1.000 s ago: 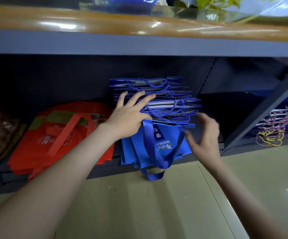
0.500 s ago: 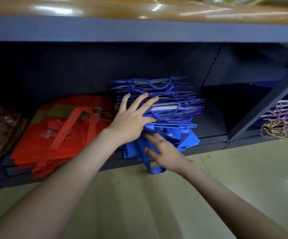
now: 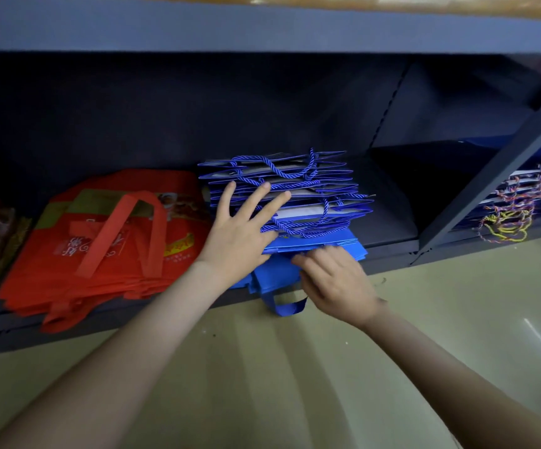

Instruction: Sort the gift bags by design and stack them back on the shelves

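Head view is showing the bottom shelf (image 3: pixel 392 246) running across the middle of the frame, with the floor (image 3: pixel 279 367) filling the lower half. At left of center, a pile of red fabric bags (image 3: pixel 107 241) is lying flat on the shelf. Just beside it, at center, a stack of blue paper gift bags (image 3: pixel 298 192) with twisted cord handles is sitting on top of flatter blue fabric bags (image 3: pixel 275 273), whose front edges and one strap loop are overhanging the shelf lip toward the floor. At far right, past a slanted upright, another stack of bags with multicolored cords (image 3: pixel 515 205) is lying well apart.

The governing relation: the blue fabric bags are lying directly below the paper stack, with their long edge running left to right along the shelf front. The right hand (image 3: pixel 337 280) is the nearer one; the overhanging edge is lying just to the left of its fingertips and under them.

Left hand (image 3: pixel 240 234) is pressing flat against the front left face of the paper stack, its grip spread wide with fingers fanned, holding nothing and apparently bracing the stack. Right hand is curling its fingers narrowly at the top front edge of the blue fabric bags, touching them just under the paper stack; whether the grip is actually pinching fabric cannot be told. Judged from this layout, the coming move is squaring or tucking the fabric bags inward while the stack is being steadied.
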{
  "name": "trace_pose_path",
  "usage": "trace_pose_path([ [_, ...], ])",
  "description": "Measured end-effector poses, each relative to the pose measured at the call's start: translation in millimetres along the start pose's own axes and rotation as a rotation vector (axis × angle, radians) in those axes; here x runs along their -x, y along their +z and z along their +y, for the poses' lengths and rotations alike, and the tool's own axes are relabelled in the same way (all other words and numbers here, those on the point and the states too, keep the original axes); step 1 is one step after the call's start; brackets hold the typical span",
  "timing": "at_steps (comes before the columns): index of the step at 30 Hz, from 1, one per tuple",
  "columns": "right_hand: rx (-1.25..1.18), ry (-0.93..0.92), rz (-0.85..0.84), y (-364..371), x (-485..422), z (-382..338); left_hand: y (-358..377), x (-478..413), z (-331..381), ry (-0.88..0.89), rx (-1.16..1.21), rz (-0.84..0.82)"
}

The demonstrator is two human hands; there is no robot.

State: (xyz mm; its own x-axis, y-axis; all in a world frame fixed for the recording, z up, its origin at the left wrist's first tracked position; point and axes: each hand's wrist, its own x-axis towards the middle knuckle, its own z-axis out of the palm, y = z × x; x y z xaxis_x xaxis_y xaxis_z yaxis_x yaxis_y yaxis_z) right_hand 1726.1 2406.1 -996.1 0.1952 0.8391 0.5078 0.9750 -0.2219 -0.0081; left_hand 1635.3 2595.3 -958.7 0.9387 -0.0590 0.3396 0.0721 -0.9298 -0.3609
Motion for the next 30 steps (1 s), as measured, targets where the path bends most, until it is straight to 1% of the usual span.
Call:
trace_pose_path([
  [1, 0.072, 0.023, 0.047, -4.8, 3.3, 8.0, 1.6, 0.5, 1.1, 0.002, -0.020, -0.005],
  [2, 0.147, 0.083, 0.054, -6.5, 5.2, 18.0, 2.9, 1.1, 2.0, 0.006, -0.038, -0.002],
  [3, 0.202, 0.153, 0.026, -6.5, 7.0, 28.4, 4.0, 1.1, 2.6, 0.011, -0.051, 0.007],
  [5, 0.211, 0.304, -0.138, -2.8, 8.7, 47.0, 3.7, 0.2, 1.9, 0.016, -0.062, 0.026],
  [6, 0.170, 0.399, -0.239, -3.5, 7.9, 53.0, 3.1, -0.9, 0.9, 0.019, -0.065, 0.036],
  [7, 0.117, 0.498, -0.297, -3.8, 6.3, 57.6, 3.1, -1.9, -0.5, 0.022, -0.074, 0.047],
  [8, 0.079, 0.604, -0.328, -4.9, 4.0, 60.3, 4.2, -2.5, -1.4, 0.028, -0.088, 0.062],
  [9, 0.086, 0.683, -0.313, -2.8, 1.4, 64.5, 6.0, -2.6, -1.8, 0.038, -0.102, 0.076],
  [10, 0.114, 0.705, -0.274, -1.4, -1.6, 66.7, 9.3, -2.0, -1.1, 0.054, -0.110, 0.096],
  [11, 0.153, 0.690, -0.266, -1.0, -4.7, 66.6, 12.7, 0.3, 0.4, 0.070, -0.108, 0.122],
  [13, 0.208, 0.568, -0.190, 0.5, -12.1, 67.4, 19.0, 7.0, 5.4, 0.081, -0.099, 0.181],
  [14, 0.238, 0.498, -0.126, -1.8, -16.6, 67.9, 20.5, 10.1, 8.7, 0.087, -0.113, 0.205],
  [16, 0.254, 0.414, -0.051, -5.6, -19.8, 71.4, 20.2, 12.5, 17.3, 0.114, -0.167, 0.230],
  [19, 0.304, 0.350, 0.053, -12.3, -30.1, 77.8, 12.8, 4.0, 31.3, 0.154, -0.283, 0.189],
  [21, 0.307, 0.342, 0.131, -15.0, -40.1, 82.6, 8.2, -7.3, 35.3, 0.178, -0.394, 0.147],
  [22, 0.281, 0.357, 0.159, -16.7, -45.3, 83.5, 8.6, -12.6, 34.3, 0.183, -0.431, 0.130],
  [24, 0.173, 0.439, 0.189, -19.6, -54.7, 80.6, 11.1, -21.5, 26.3, 0.165, -0.391, 0.129],
  [25, 0.089, 0.495, 0.219, -19.7, -58.6, 77.2, 11.7, -25.4, 20.5, 0.146, -0.358, 0.121],
  [27, -0.191, 0.630, 0.205, -15.7, -58.7, 70.0, 12.1, -30.3, 9.2, 0.141, -0.366, 0.081],
  [29, -0.397, 0.689, 0.190, -7.6, -48.9, 65.6, 13.8, -28.9, 1.2, 0.174, -0.440, 0.043],
  [30, -0.441, 0.692, 0.185, -3.9, -42.1, 63.5, 15.5, -27.3, 0.1, 0.188, -0.473, 0.037],
])
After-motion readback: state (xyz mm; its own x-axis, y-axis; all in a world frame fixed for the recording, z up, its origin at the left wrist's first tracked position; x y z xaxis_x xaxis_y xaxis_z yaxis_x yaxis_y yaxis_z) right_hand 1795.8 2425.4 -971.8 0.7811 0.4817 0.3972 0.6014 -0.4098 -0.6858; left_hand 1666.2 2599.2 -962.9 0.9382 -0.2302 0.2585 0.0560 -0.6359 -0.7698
